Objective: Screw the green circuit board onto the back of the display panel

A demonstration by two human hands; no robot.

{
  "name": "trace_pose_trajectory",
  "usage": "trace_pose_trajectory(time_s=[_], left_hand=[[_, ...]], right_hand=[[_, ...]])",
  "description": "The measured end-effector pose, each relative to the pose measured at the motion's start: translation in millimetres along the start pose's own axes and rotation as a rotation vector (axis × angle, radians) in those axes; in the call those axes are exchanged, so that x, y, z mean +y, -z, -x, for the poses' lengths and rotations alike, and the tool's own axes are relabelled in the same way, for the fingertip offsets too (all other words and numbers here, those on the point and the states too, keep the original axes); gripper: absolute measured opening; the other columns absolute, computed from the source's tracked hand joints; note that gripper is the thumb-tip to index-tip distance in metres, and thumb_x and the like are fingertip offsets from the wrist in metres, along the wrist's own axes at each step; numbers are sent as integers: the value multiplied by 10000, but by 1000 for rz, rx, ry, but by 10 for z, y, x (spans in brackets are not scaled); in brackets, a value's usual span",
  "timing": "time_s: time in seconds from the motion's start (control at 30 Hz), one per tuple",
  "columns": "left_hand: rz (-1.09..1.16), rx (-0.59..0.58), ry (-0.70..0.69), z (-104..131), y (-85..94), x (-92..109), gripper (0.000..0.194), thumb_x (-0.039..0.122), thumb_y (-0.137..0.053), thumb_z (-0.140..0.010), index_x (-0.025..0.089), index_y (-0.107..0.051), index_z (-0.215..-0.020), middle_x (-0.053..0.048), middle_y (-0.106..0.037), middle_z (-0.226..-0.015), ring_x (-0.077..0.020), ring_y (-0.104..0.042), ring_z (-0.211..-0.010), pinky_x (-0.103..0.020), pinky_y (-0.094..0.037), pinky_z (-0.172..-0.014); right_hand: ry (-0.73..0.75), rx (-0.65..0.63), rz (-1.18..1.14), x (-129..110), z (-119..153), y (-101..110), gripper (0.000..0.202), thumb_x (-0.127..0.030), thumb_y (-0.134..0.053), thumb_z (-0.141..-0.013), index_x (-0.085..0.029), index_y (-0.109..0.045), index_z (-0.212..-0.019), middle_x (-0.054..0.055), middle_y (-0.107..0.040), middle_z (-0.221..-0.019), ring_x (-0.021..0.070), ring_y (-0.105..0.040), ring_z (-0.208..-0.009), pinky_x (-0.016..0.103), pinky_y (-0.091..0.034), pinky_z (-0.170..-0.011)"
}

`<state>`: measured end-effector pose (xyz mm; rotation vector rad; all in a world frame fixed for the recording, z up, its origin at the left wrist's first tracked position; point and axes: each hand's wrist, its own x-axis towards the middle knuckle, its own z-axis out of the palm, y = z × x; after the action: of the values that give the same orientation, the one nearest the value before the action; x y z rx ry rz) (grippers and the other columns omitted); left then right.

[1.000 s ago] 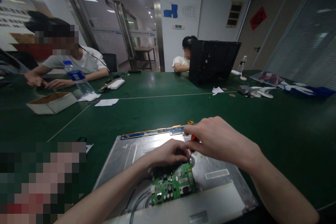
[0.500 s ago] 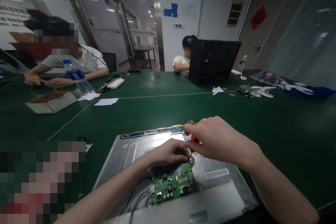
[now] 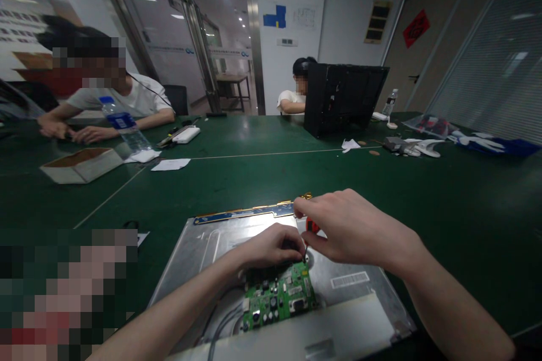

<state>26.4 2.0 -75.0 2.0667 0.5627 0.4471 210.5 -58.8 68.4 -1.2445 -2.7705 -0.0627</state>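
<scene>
A metal panel [image 3: 351, 316] lies on the green table with a green circuit board [image 3: 279, 296] on it. My right hand [image 3: 342, 223] is closed on a red and black screwdriver [image 3: 312, 225], whose shaft points down at the board's upper right corner. Beside the shaft, my left hand [image 3: 275, 245] has its fingers pressed together at the board's upper edge; what they hold, if anything, is hidden. A blue strip board [image 3: 241, 214] runs along the panel's far edge. Dark cables [image 3: 222, 324] lie left of the green board.
Across the table [image 3: 237, 180] sit two people, one at the left [image 3: 139, 96], one behind a black monitor casing [image 3: 347, 96]. An open box [image 3: 82, 166] and a tilted water bottle [image 3: 125, 127] stand at left. White gloves [image 3: 423, 148] lie at right.
My right hand has shifted very slightly left, and its fingers have turned a little round the screwdriver handle. My left hand stays in place.
</scene>
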Motion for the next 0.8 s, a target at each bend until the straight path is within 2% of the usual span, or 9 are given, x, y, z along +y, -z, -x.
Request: trace_pose_trajectory(time_s=[0.1,0.23,0.33,0.47,0.67,0.8], left_hand=[[7,-13,-1,0,0,-26,138,286,-673,-813,148,-671,-805,-17,-665,-792,-173,-598,-740,-237,-452,-666],[36,-31,-2,3,6,-10,151,284,-663,-820,136,-669,-847,-26,-666,-782,-173,-596,-712,-237,-452,-648],[17,-26,-11,5,3,2,156,293,-664,-823,142,-684,-856,-40,-683,-837,-190,-614,-766,-250,-460,-692],[0,-10,6,2,-3,-16,154,303,-679,-810,149,-678,-802,-22,-673,-796,-178,-607,-750,-237,-451,-684],[29,-36,-13,-3,17,7,139,287,-679,-803,151,-673,-829,-14,-660,-791,-168,-593,-730,-230,-447,-670],[-20,-27,-22,-2,20,25,107,263,-678,-808,158,-690,-825,-20,-672,-801,-173,-609,-750,-238,-452,-698]], right_hand=[[26,-8,-40,-7,19,10,132,-271,-543,-832,-201,-510,-939,11,-668,-787,167,-591,-649,278,-242,-501],[-11,-6,14,12,9,-8,186,-397,-549,-859,-215,-549,-892,15,-669,-740,173,-591,-627,282,-209,-493],[-8,1,24,20,0,-19,135,-339,-507,-885,-214,-554,-871,13,-665,-740,158,-577,-613,282,-204,-494],[40,-3,-31,6,9,0,85,-260,-521,-842,-203,-517,-904,11,-662,-800,150,-565,-637,276,-226,-500],[-24,-3,31,22,-9,5,199,-411,-558,-850,-212,-551,-848,17,-656,-732,159,-560,-606,278,-185,-490],[6,4,17,32,-13,-8,126,-327,-528,-874,-214,-557,-828,2,-655,-736,140,-545,-592,277,-182,-488]])
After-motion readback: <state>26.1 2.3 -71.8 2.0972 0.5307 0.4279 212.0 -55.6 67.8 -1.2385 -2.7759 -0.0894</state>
